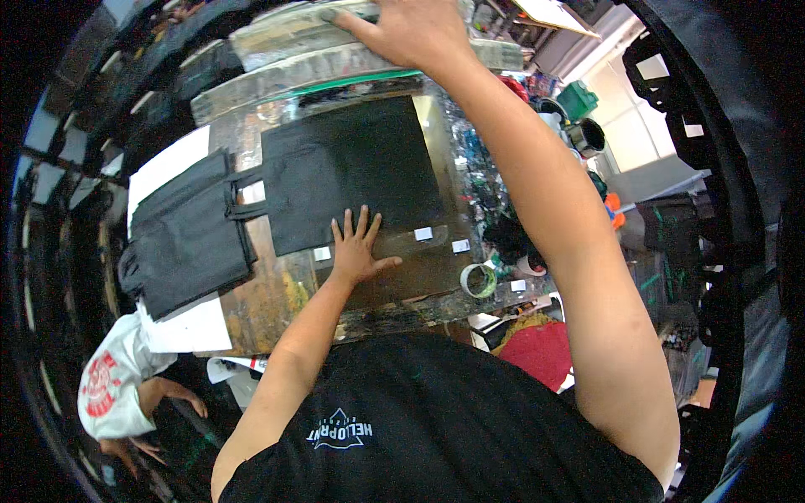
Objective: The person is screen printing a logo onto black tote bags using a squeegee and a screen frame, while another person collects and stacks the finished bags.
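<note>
A black fabric bag lies flat on the worn wooden board, its handles toward the left. My left hand is open, its fingers spread over the bag's near edge and its thumb over the board. At the top, my right hand reaches a tape-covered frame that stands beyond the bag. Its thumb stretches left along the frame; the other fingers are cut off by the picture's edge. Left of the bag, more black bags lie stacked over white sheets.
A tape roll and small white labels lie near the board's right side. Paint-stained clutter, a green container and a dark pot stand farther right. At lower left is another person in a white shirt. Red cloth lies below the board.
</note>
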Demonstrator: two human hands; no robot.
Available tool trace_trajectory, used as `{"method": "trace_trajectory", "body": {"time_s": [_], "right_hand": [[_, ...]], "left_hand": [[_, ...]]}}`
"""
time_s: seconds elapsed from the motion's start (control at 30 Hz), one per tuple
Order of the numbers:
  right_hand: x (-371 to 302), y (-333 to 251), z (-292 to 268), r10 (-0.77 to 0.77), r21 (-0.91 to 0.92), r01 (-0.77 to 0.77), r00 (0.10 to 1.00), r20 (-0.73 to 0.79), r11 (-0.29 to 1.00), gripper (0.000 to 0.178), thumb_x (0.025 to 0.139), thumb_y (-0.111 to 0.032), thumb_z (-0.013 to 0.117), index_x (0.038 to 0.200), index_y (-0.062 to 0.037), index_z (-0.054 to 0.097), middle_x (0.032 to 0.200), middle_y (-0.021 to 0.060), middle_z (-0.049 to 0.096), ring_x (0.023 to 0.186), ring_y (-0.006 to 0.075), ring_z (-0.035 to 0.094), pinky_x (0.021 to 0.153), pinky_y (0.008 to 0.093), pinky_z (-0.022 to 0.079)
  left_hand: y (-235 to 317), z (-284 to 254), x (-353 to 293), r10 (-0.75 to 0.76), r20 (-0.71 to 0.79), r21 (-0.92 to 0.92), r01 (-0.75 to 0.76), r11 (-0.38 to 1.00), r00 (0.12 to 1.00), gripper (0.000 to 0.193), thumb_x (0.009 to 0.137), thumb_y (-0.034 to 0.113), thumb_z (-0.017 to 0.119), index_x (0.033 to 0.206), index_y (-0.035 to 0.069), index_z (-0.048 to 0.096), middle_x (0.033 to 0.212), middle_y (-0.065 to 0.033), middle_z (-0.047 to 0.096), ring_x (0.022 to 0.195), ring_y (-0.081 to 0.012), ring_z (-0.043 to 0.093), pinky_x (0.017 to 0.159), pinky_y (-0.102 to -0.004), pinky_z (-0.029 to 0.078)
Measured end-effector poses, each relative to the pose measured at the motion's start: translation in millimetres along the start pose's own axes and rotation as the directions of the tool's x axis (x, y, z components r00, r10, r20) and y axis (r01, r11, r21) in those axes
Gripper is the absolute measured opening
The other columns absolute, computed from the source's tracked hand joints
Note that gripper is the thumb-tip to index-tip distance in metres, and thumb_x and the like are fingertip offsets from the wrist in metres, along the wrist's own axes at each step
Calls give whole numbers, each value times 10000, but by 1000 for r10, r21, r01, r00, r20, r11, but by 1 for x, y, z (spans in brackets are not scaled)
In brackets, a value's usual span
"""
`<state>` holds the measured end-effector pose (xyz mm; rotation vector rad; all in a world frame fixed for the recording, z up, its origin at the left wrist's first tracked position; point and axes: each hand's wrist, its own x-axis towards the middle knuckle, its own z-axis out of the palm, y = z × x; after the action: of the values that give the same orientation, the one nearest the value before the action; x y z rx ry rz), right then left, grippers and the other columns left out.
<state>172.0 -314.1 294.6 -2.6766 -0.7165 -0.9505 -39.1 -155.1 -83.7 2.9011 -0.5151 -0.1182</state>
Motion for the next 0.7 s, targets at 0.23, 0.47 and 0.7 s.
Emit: {"method": "trace_trajectory", "body": {"time_s": [0.23,0.47,0.7], "right_hand": [[6,12,5,19,59,-20,1000,14,998,722,963,-698,485,1017,-22,733,945,222,726,969,375,678,917,520,440],[4,5,3,37,57,-41,997,64,998,718,972,-685,485,1030,-11,726,959,221,725,988,367,674,977,528,414],[-7,4,15,-6,-40,1,994,-110,999,635,975,-649,511,958,-50,722,934,189,720,978,352,664,975,530,407]], "left_hand": [[35,12,31,43,-29,-96,-46,994,999,1173,749,905,550,1634,171,317,1725,-150,162,1577,-461,54,1209,-713,-14],[51,15,9,39,-74,-181,-52,982,997,1172,753,867,604,1623,132,329,1716,-167,182,1575,-454,87,1212,-708,3],[7,-93,16,-267,-10,-774,162,612,964,903,901,604,706,1551,39,436,1492,-241,542,1429,-402,474,1180,-474,394]]}}
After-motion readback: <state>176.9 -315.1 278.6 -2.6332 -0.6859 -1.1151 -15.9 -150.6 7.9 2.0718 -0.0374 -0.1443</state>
